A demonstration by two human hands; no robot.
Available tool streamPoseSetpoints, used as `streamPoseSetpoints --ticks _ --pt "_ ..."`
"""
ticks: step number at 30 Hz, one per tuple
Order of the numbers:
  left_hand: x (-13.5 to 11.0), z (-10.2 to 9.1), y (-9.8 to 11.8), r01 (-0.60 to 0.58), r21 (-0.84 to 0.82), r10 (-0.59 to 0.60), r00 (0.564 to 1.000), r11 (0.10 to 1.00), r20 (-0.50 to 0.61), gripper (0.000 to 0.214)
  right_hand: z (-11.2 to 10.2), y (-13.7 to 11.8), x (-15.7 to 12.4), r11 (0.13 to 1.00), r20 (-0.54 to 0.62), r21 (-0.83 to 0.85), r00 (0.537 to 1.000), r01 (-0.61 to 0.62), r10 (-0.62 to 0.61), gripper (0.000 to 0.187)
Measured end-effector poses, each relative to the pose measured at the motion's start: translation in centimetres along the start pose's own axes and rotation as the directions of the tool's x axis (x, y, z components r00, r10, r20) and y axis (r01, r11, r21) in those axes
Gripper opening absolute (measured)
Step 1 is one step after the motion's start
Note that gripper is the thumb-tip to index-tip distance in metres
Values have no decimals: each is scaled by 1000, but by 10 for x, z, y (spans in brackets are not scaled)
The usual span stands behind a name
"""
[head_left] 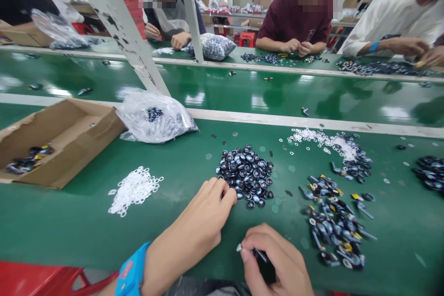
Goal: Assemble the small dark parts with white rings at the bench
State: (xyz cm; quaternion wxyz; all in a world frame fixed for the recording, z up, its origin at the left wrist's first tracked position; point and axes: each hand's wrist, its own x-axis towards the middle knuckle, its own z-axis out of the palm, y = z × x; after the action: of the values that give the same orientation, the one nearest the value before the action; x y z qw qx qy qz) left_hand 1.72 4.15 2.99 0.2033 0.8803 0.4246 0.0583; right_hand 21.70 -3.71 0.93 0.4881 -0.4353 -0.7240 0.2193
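My left hand (197, 226), with a blue wristband, reaches onto the green table, and its fingertips touch the near edge of a pile of small dark round caps (247, 175). Whether it has pinched a cap is hidden by the fingers. My right hand (274, 261) is closed around a small dark part with a silver tip (255, 253), close to my body. A heap of dark clip-like parts with yellow bits (333, 222) lies just right of that hand. A pile of white rings (133, 189) sits to the left.
An open cardboard box (69, 148) holding a few dark parts stands at left, a plastic bag of parts (156, 118) behind it. More white rings and dark parts (336, 148) lie at right. Other people work across the far green belt (243, 90).
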Motion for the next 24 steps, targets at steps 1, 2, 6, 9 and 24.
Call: streamPoseSetpoints --ticks 1,2,6,9,24 --pt "-1 0 -1 -7 -16 7 1000 1000 1 53 0 0 0 1000 4 -1 1000 -2 2 23" --pt "-1 1 -3 -15 -33 15 1000 999 1 54 0 0 0 1000 5 -1 1000 -3 3 23" --pt "-5 2 -6 -42 -90 42 999 995 -1 55 1 -1 -2 1000 0 5 1000 -1 1 23" --pt "-9 2 -6 -68 -138 66 998 988 -20 52 1 0 -2 1000 6 4 1000 -7 7 24" --pt "-17 2 -11 -35 -181 -35 928 983 -371 11 1 -1 0 1000 3 -14 1000 -6 6 23"
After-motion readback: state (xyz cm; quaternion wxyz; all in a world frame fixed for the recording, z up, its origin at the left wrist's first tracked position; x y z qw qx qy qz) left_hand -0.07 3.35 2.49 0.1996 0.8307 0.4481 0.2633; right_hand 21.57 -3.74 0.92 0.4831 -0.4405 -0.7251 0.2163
